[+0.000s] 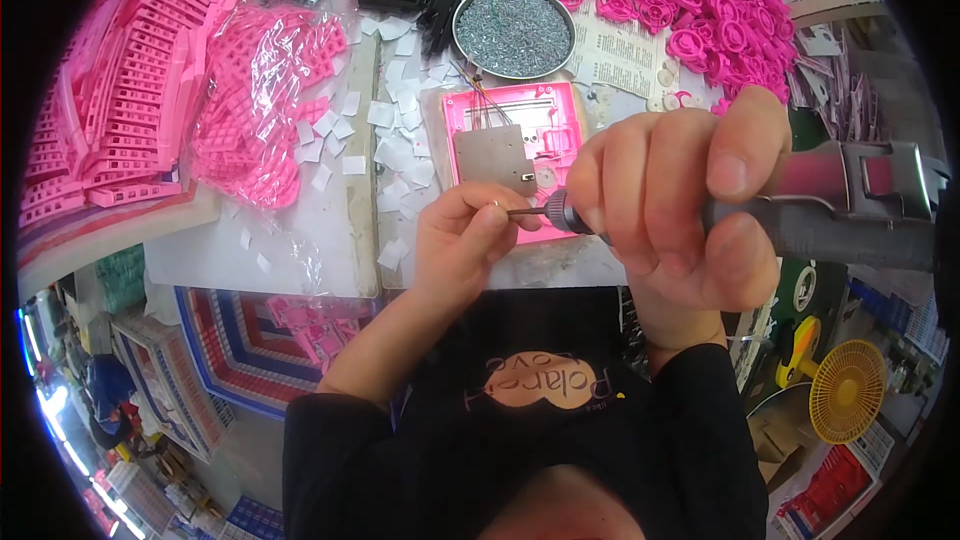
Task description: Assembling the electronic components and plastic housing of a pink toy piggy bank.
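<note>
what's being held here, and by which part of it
The screwdriver, by its dark body, in the right grip. The left grip is at the tip of the bit; whether it pinches anything there cannot be told.

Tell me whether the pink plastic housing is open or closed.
Open: the pink housing shows its moulded interior, uncovered beside the grey plate that hides part of it.

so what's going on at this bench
The person's right hand grips a dark handheld tool, its thin bit pointing left. The left hand pinches at the bit's tip; whether it holds anything else is unclear. Just beyond lies an open pink case holding a grey plate, then a dish of small metal pieces.
</note>
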`<action>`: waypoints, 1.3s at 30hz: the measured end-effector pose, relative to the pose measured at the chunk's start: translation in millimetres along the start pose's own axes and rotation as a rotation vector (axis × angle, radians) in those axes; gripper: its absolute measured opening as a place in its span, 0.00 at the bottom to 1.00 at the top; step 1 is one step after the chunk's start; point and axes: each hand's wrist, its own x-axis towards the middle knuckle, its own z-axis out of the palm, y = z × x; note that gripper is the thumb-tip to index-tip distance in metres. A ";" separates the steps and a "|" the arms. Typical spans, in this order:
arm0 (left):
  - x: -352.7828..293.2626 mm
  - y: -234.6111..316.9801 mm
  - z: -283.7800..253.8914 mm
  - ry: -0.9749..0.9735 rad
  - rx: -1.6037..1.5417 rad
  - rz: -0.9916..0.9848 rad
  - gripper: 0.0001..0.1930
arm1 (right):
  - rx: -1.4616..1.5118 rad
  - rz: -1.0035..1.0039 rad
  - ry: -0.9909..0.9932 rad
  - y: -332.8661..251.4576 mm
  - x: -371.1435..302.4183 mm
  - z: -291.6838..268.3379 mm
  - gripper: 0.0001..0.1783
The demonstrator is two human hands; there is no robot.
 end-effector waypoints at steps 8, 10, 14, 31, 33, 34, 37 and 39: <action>4.2 1.6 -1.4 -0.024 -0.007 -0.014 0.07 | -0.025 0.028 -0.052 -5.4 1.4 -6.0 0.12; 4.4 0.9 0.7 -0.002 0.135 0.103 0.07 | 0.004 0.022 -0.071 -3.7 2.7 -8.3 0.12; 15.6 17.7 0.5 -0.090 0.895 0.597 0.04 | 0.118 0.016 -0.079 3.6 6.3 -16.4 0.11; 9.5 29.8 -23.8 -0.261 1.779 0.434 0.04 | -0.428 -0.061 0.084 88.4 3.7 -49.9 0.09; 9.2 29.7 -24.0 -0.246 1.767 0.435 0.04 | -0.443 -0.075 0.062 91.6 4.1 -48.4 0.08; 9.0 29.7 -24.1 -0.235 1.756 0.433 0.04 | -0.456 -0.084 0.046 93.6 3.8 -47.9 0.08; 8.7 28.3 -27.6 -0.216 1.752 0.417 0.05 | -0.476 -0.097 -0.006 98.8 2.6 -47.4 0.09; 9.2 28.2 -29.4 -0.210 1.738 0.423 0.05 | -0.416 -0.083 -0.009 98.8 1.4 -43.8 0.09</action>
